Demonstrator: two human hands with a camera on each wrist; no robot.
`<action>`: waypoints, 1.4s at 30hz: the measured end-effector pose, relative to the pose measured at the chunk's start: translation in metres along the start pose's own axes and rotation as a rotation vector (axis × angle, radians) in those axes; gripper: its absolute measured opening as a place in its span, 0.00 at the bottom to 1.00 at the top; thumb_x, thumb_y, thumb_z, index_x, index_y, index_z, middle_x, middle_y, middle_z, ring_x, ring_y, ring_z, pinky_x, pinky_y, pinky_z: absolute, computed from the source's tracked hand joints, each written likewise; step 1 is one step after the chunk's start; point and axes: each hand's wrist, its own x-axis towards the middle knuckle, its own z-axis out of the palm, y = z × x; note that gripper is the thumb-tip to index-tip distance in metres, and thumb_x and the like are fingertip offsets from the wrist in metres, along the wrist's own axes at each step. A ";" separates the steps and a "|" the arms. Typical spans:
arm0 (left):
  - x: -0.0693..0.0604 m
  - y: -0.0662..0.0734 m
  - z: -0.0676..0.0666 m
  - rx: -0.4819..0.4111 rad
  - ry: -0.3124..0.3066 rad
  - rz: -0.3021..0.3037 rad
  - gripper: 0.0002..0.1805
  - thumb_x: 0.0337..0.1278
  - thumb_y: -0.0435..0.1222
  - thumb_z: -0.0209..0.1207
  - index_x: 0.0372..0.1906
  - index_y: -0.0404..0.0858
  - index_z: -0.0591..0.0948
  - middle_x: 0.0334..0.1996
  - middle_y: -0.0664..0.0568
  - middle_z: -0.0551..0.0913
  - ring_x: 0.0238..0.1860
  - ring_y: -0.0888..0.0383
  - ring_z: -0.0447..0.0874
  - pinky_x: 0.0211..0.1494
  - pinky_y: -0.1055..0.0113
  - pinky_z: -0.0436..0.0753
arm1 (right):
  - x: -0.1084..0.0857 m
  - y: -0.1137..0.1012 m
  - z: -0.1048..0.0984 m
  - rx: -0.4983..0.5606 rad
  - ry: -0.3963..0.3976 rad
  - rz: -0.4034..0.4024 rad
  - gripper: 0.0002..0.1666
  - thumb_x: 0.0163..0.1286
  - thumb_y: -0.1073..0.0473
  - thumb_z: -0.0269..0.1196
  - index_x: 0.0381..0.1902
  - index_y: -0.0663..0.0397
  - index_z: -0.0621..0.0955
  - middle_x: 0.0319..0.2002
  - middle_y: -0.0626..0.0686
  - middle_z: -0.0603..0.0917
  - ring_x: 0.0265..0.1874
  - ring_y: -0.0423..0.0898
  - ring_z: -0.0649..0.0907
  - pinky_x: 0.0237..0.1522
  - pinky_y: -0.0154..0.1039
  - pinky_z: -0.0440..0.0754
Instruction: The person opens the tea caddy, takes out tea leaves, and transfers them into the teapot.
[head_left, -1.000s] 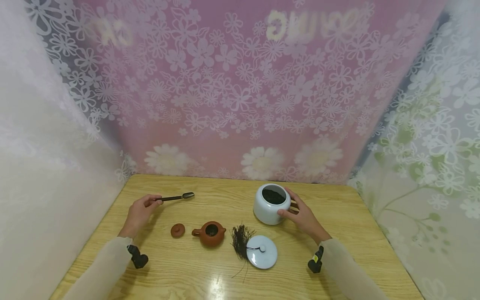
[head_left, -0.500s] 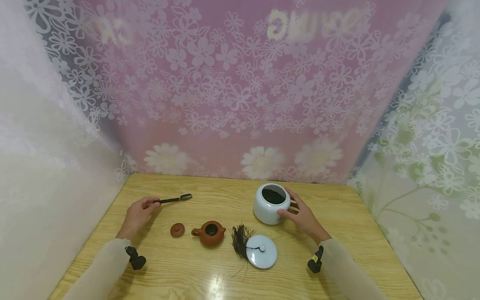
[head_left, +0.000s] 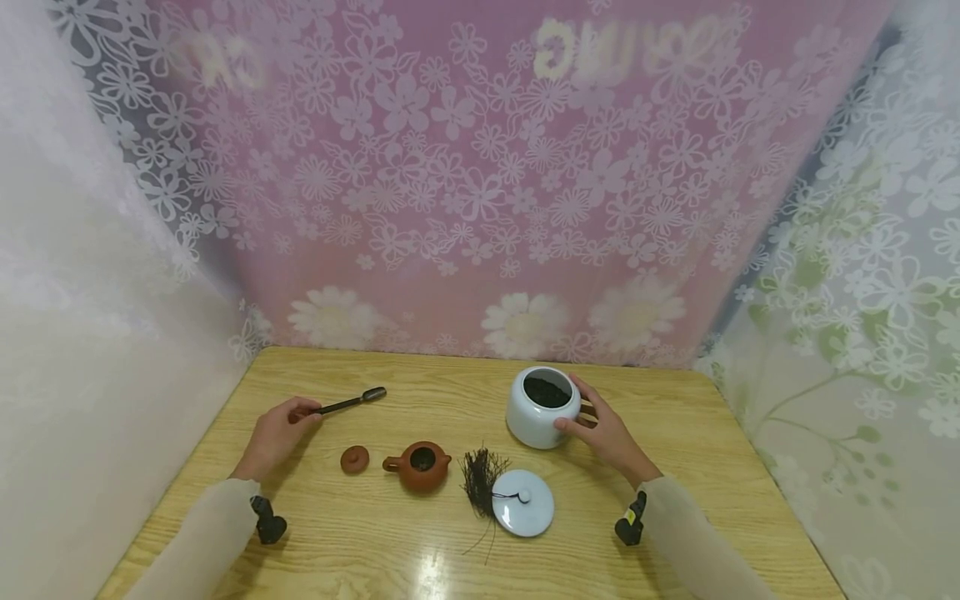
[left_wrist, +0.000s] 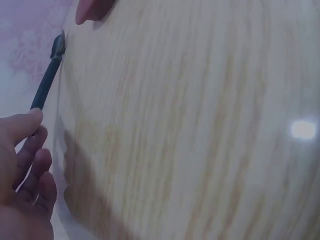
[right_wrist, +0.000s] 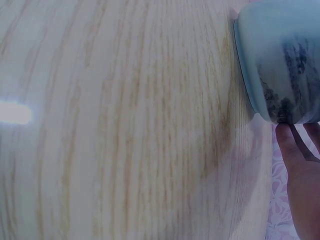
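My left hand (head_left: pixel 276 435) pinches the dark handle of a tea scoop (head_left: pixel 351 402) near its end, thumb and index finger on it in the left wrist view. The scoop's small bowl points right over the table's left side. My right hand (head_left: pixel 606 433) holds the right side of a white lidless jar (head_left: pixel 534 427), thumb in front and fingers behind. Dark loose tea leaves (head_left: pixel 547 392) lie inside the jar. In the right wrist view the jar (right_wrist: pixel 285 60) shows a dark painted pattern. Between the hands, a lidless brown clay teapot (head_left: pixel 427 477) has something dark inside.
The teapot's small lid (head_left: pixel 355 460) lies left of it. To the right lie a dark tassel (head_left: pixel 482 485) and the white jar lid (head_left: pixel 523 503), joined by a cord. Flowered curtains (head_left: pixel 480 208) enclose the back and sides of the wooden table (head_left: pixel 375 550).
My left hand has shifted slightly down and left with the scoop, and the scoop has tilted a little. The right hand and jar stay in place.
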 end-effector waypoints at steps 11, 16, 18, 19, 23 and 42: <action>0.002 -0.007 0.009 0.085 0.015 0.078 0.12 0.75 0.34 0.68 0.56 0.33 0.88 0.45 0.42 0.87 0.45 0.48 0.85 0.47 0.53 0.82 | -0.001 -0.002 0.001 0.000 0.009 0.006 0.57 0.75 0.47 0.75 0.90 0.33 0.55 0.84 0.59 0.63 0.78 0.68 0.73 0.76 0.62 0.76; 0.001 -0.009 0.010 0.081 0.008 0.059 0.12 0.75 0.34 0.68 0.56 0.33 0.88 0.46 0.42 0.87 0.46 0.46 0.86 0.48 0.51 0.83 | -0.002 -0.004 0.002 0.004 0.012 0.014 0.56 0.76 0.48 0.74 0.90 0.31 0.55 0.84 0.60 0.62 0.78 0.68 0.72 0.76 0.61 0.76; 0.001 -0.009 0.009 0.076 0.002 0.054 0.12 0.75 0.34 0.68 0.56 0.33 0.88 0.46 0.42 0.87 0.46 0.46 0.86 0.48 0.51 0.83 | -0.003 -0.004 0.002 0.007 0.012 0.010 0.56 0.76 0.49 0.74 0.90 0.29 0.55 0.84 0.60 0.62 0.78 0.68 0.72 0.76 0.61 0.75; 0.000 -0.009 0.009 0.075 0.001 0.053 0.12 0.75 0.34 0.68 0.56 0.33 0.88 0.46 0.42 0.87 0.47 0.46 0.86 0.48 0.51 0.83 | -0.003 -0.004 0.002 0.007 0.011 0.009 0.56 0.76 0.49 0.74 0.90 0.28 0.55 0.84 0.60 0.62 0.79 0.68 0.72 0.76 0.61 0.75; 0.000 -0.009 0.007 0.070 -0.005 0.049 0.12 0.75 0.35 0.68 0.56 0.33 0.88 0.46 0.42 0.88 0.47 0.46 0.86 0.49 0.51 0.83 | -0.004 -0.004 0.003 0.001 0.011 -0.007 0.56 0.77 0.49 0.73 0.90 0.27 0.53 0.84 0.61 0.62 0.79 0.69 0.72 0.76 0.61 0.75; -0.008 0.005 -0.004 -0.009 -0.026 0.078 0.22 0.82 0.43 0.64 0.69 0.36 0.83 0.54 0.43 0.86 0.52 0.47 0.86 0.52 0.53 0.85 | -0.006 -0.025 0.015 -0.125 0.199 -0.187 0.55 0.75 0.47 0.74 0.89 0.39 0.57 0.87 0.55 0.60 0.86 0.61 0.60 0.84 0.66 0.60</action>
